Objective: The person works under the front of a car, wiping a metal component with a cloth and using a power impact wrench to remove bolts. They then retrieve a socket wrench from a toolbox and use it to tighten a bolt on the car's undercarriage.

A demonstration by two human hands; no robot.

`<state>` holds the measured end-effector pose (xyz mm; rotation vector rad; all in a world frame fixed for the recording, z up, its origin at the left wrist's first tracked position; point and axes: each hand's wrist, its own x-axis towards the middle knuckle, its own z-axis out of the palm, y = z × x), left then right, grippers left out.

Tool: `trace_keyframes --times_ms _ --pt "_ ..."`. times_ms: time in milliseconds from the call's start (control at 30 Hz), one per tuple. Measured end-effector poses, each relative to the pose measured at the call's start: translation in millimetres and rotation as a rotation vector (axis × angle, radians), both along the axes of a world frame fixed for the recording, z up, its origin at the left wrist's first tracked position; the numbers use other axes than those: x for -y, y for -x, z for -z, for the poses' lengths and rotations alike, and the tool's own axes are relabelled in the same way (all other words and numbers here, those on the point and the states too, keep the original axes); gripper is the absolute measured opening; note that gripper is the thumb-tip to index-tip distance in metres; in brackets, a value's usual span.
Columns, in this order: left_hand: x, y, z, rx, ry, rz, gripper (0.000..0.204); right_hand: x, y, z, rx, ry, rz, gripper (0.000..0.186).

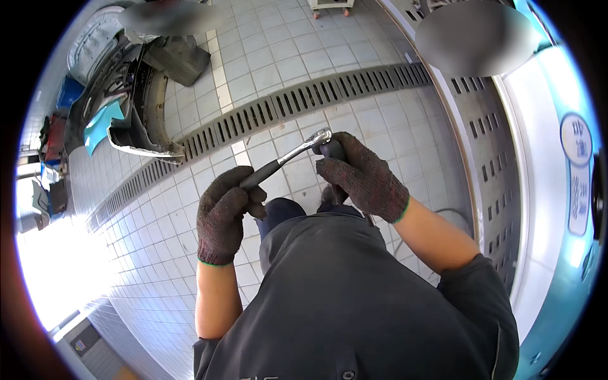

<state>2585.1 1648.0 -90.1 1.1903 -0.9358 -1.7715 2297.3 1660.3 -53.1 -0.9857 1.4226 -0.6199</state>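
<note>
A ratchet wrench [296, 152] with a chrome head and a black grip slants upward to the right in front of my body. Its black grip is in my gloved left hand [223, 212], the fingers curled around it. At the wrench's head, my gloved right hand [370, 180] pinches a dark round piece [332, 150], which looks like a socket. The piece touches or sits against the head; the fingers partly cover it, so I cannot tell whether it is fitted on. Both gloves are dark knit with green cuffs.
A slotted drain grate [297, 98] crosses the tiled floor [278, 130] ahead. Removed car body parts [142, 126] lie at the far left. To the right run a slotted metal platform [487, 136] and a turquoise-and-white vehicle [563, 209]. A wheeled cart [330, 4] stands at the far end.
</note>
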Motion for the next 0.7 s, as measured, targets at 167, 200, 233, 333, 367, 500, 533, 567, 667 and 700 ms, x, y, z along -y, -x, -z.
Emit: trace_keyframes --times_ms 167,200,233,333,367,500,533,567,667,700 --pt "116 11 7 0.018 0.005 -0.054 0.054 139 9 -5 -0.056 -0.044 -0.092 0.040" --pt "146 10 8 0.038 0.009 -0.050 0.053 170 10 -2 -0.047 -0.047 -0.090 0.041" --pt "178 10 10 0.058 0.012 -0.042 0.051 200 12 2 -0.038 -0.050 -0.085 0.042" --pt "283 18 14 0.188 0.046 0.102 0.045 281 17 30 -0.040 0.041 0.014 0.048" --pt "314 17 14 0.168 0.036 0.171 0.044 310 21 27 -0.021 0.065 -0.050 0.046" --pt "452 42 -7 0.247 0.104 0.542 0.045 420 23 7 -0.122 0.242 -0.199 0.048" --pt "494 59 -13 0.320 0.123 0.603 0.043 450 26 3 -0.105 0.284 -0.199 0.047" --pt "528 72 -18 0.305 0.162 0.615 0.040 475 26 2 -0.075 0.324 -0.187 0.046" --pt "613 95 -12 0.358 0.359 0.636 0.034 550 40 7 -0.108 0.449 -0.136 0.042" --pt "641 103 -8 0.372 0.346 0.600 0.033 581 49 0 -0.152 0.374 -0.180 0.042"
